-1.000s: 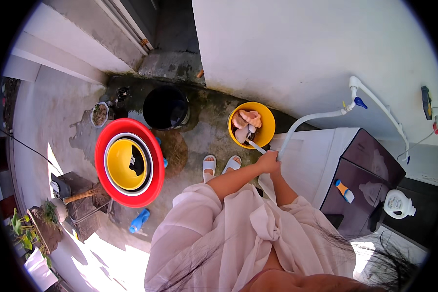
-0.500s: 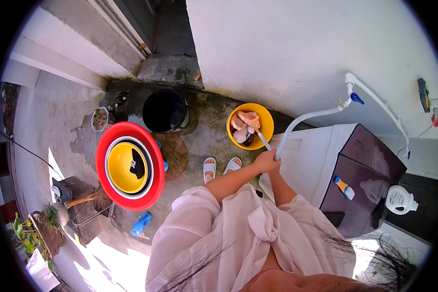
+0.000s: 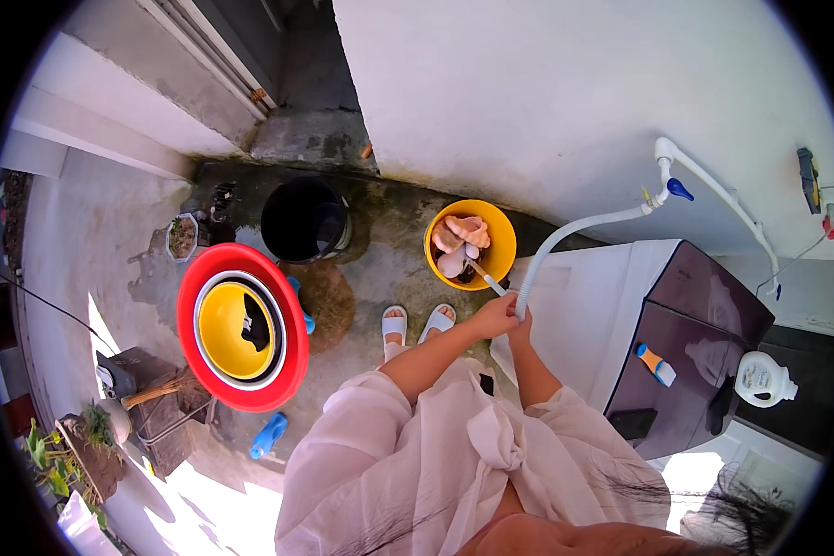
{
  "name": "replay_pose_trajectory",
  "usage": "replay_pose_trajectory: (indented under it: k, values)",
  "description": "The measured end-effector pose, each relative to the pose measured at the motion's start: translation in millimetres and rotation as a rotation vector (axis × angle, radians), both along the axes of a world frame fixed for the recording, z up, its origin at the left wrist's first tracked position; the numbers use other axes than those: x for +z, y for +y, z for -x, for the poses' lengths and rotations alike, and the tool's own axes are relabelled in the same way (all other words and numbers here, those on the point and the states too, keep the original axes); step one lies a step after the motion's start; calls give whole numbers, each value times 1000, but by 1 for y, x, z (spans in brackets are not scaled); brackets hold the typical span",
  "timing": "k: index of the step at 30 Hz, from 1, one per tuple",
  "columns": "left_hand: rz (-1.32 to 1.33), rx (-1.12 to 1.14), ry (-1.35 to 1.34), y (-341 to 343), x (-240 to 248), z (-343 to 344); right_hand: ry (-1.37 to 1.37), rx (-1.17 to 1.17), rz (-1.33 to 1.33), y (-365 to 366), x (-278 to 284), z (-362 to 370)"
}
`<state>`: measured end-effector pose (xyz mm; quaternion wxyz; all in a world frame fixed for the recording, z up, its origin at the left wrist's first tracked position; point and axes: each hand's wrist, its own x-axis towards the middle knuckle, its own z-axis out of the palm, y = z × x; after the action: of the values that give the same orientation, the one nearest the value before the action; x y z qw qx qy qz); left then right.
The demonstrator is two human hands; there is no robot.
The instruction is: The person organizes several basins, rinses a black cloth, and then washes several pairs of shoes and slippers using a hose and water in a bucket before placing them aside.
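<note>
A pale grey hose (image 3: 565,230) runs from the wall tap down to my two hands and bends there. My left hand (image 3: 497,316) is closed round the hose, its free end pointing left into the yellow bucket (image 3: 508,239). Close against it, my right hand (image 3: 519,327) is also closed on the hose, its fingers partly hidden. The hose tip lies over peach and white cloth items (image 3: 461,233) inside the bucket, with something dark beneath them. Whether water is flowing I cannot tell.
A white washing machine with dark lid (image 3: 681,324) stands at right, carrying a brush (image 3: 656,364) and a white jug (image 3: 763,380). A tap (image 3: 679,189) is above. Left are a black bucket (image 3: 304,221), nested red basin (image 3: 241,398) and blue bottle (image 3: 269,435).
My hands have shifted slightly left and nearer to me. The hose tip has moved toward the bucket's near side, leaving more of the peach cloth visible. The whole view has tilted a little.
</note>
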<state>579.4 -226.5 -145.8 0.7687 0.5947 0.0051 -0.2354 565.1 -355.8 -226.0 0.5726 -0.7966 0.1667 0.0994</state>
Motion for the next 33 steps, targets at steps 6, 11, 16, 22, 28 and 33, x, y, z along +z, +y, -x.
replay_pose_trajectory:
  k: [6, 11, 16, 22, 28, 33]
  values:
    - [-685, -156, 207, 16, -144, -13, 65, -165, 12, -24, -35, -4]
    - [-1258, -47, -279, 33, -269, -54, 49, -278, -37, -26, -66, -21]
    - [-1588, -503, -489, 54, -337, -138, 7, -267, 31, -24, -53, -46]
    - [-1519, -917, -405, 51, -346, -176, 40, -216, 4, -37, -77, -51]
    - [-1515, -987, -258, 48, -335, -203, 92, -203, 18, -35, -73, -52]
    - [-1510, -1107, -273, 53, -335, -206, 10, -219, 3, -19, -80, -42]
